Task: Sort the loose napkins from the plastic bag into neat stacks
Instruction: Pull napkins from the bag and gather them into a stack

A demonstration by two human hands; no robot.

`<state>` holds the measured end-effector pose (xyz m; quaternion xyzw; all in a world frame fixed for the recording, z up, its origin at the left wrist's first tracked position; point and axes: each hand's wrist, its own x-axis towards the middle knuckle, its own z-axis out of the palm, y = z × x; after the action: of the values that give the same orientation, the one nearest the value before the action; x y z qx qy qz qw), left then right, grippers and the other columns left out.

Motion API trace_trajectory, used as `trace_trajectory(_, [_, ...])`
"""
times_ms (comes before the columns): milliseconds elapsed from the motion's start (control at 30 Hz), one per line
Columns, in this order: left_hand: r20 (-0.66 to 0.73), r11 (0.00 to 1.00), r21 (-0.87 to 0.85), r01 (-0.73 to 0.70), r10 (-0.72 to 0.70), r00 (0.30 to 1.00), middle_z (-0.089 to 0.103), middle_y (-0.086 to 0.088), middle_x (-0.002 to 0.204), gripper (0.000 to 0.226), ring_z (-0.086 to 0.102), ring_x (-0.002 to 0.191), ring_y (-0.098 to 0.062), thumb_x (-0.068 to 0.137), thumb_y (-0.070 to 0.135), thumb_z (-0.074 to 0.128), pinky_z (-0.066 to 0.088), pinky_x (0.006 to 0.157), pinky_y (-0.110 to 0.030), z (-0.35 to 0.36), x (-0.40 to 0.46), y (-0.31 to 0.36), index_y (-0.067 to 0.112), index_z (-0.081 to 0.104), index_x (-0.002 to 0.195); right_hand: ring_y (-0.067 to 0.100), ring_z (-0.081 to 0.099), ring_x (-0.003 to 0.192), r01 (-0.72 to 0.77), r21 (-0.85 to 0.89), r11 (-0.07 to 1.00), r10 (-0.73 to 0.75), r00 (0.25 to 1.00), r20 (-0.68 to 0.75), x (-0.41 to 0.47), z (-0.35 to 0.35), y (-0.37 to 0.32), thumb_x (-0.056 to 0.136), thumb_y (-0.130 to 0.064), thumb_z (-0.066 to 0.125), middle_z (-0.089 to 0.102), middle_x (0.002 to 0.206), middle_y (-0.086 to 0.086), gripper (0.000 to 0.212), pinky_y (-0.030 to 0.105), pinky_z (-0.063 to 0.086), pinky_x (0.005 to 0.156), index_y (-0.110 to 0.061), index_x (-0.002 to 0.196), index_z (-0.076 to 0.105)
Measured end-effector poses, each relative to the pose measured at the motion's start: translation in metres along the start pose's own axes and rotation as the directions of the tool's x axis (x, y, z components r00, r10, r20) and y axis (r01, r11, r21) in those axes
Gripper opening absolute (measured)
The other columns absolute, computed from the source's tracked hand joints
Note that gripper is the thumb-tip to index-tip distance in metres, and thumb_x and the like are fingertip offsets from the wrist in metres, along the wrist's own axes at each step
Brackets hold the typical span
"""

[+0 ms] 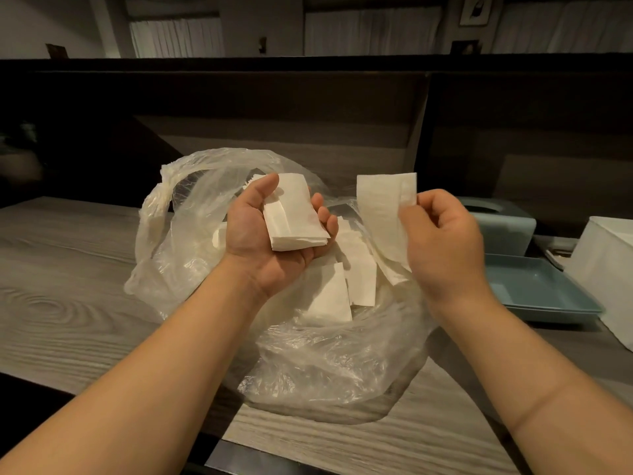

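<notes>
Head view: left hand (pixel 274 234) cups a stack (pixel 294 217); right hand (pixel 442 241) pinches one napkin (pixel 380 214), which I'd square onto it.

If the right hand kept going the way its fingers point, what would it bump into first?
Probably the stack of napkins in the left hand. The right hand, pinching a loose napkin, curls leftward toward it, though depth is hard to judge.
</notes>
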<state>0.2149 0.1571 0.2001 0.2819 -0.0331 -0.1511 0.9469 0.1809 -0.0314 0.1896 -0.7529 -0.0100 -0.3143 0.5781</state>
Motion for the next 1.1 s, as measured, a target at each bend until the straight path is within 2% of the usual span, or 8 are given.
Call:
trace_trajectory(167, [0.003,0.997,0.076,0.004,-0.004,1.000,0.066,-0.014,0.096,0.049,0.066,0.074,-0.027,0.091,0.042,0.062,0.061,0.071,-0.042,0.004,-0.002,-0.001,0.002,0.061,0.121,0.027,0.076,0.089,-0.353,0.584,0.730,0.202,0.929,0.310,-0.003,-0.006,-0.022,0.102,-0.018,0.048,0.075,0.088,0.006,0.026,0.039,0.062,0.069,0.001,0.098,0.066])
trace_trajectory(300, [0.060,0.977,0.212,0.016,-0.030,0.998,0.068,-0.016,0.109,0.054,0.066,0.097,-0.032,0.091,0.042,0.059,0.058,0.089,-0.048,0.005,-0.004,-0.002,0.003,0.061,0.128,0.039,0.065,0.120,-0.610,0.630,0.480,0.122,0.758,0.641,-0.005,-0.011,-0.026,0.097,-0.028,0.048,0.068,0.127,0.019,0.041,0.056,0.050,0.104,-0.010,0.128,0.068])
trace_trajectory(467, [0.231,0.900,0.435,0.023,-0.136,0.963,0.066,-0.016,0.125,0.060,0.066,0.109,-0.032,0.086,0.038,0.059,0.054,0.096,-0.044,0.000,-0.005,-0.006,0.006,0.062,0.137,0.036,0.051,0.135,-0.613,0.494,0.617,0.260,0.750,0.608,-0.010,0.003,-0.016,0.079,-0.029,0.069,0.066,0.121,0.022,0.055,0.047,0.046,0.105,-0.007,0.130,0.067])
trace_trajectory(500, [0.246,0.892,0.451,0.028,-0.155,0.957,0.067,-0.016,0.122,0.054,0.067,0.106,-0.031,0.086,0.038,0.058,0.055,0.095,-0.043,0.000,-0.006,-0.006,0.006,0.068,0.130,0.019,0.042,0.091,-0.603,0.496,0.624,0.272,0.763,0.587,-0.012,0.006,-0.017,0.078,-0.028,0.069,0.065,0.107,0.019,0.056,0.039,0.045,0.094,-0.006,0.130,0.066])
trace_trajectory(567, [0.247,0.884,0.465,0.054,-0.188,0.951,0.071,-0.014,0.112,0.047,0.069,0.097,-0.029,0.085,0.039,0.054,0.059,0.087,-0.039,0.001,-0.008,-0.007,0.009,0.078,0.112,0.016,0.044,0.064,-0.584,0.490,0.647,0.302,0.787,0.538,-0.014,0.012,-0.018,0.088,-0.023,0.067,0.062,0.088,0.003,0.042,0.028,0.037,0.067,-0.009,0.127,0.067])
trace_trajectory(833, [0.249,0.884,0.435,0.168,-0.298,0.922,0.068,-0.023,0.125,0.066,0.071,0.104,-0.040,0.089,0.058,0.054,0.061,0.088,-0.052,0.003,-0.011,-0.011,0.005,0.073,0.123,0.005,0.039,0.039,-0.542,0.483,0.688,0.379,0.835,0.398,-0.019,0.019,-0.016,0.101,-0.018,0.059,0.057,0.059,-0.004,0.010,0.021,0.028,0.036,-0.009,0.104,0.060])
trace_trajectory(967, [0.228,0.854,0.477,0.206,-0.347,0.910,0.061,-0.024,0.127,0.071,0.069,0.100,-0.039,0.089,0.057,0.058,0.058,0.091,-0.052,0.002,-0.010,-0.011,0.001,0.065,0.132,0.011,0.059,0.051,-0.371,0.264,0.890,0.334,0.926,0.174,-0.019,0.019,-0.012,0.098,-0.032,0.063,0.065,0.093,0.004,0.021,0.029,0.052,0.047,-0.021,0.114,0.055])
trace_trajectory(1100, [0.185,0.860,0.466,0.208,-0.325,0.928,0.063,-0.021,0.131,0.067,0.067,0.106,-0.035,0.088,0.053,0.063,0.055,0.097,-0.052,0.002,-0.008,-0.010,0.005,0.067,0.134,0.006,0.054,0.101,0.163,-0.131,0.978,-0.157,0.986,0.056,-0.019,0.013,-0.006,0.088,-0.050,0.066,0.050,0.111,-0.013,0.030,0.033,0.053,0.087,-0.036,0.109,0.049])
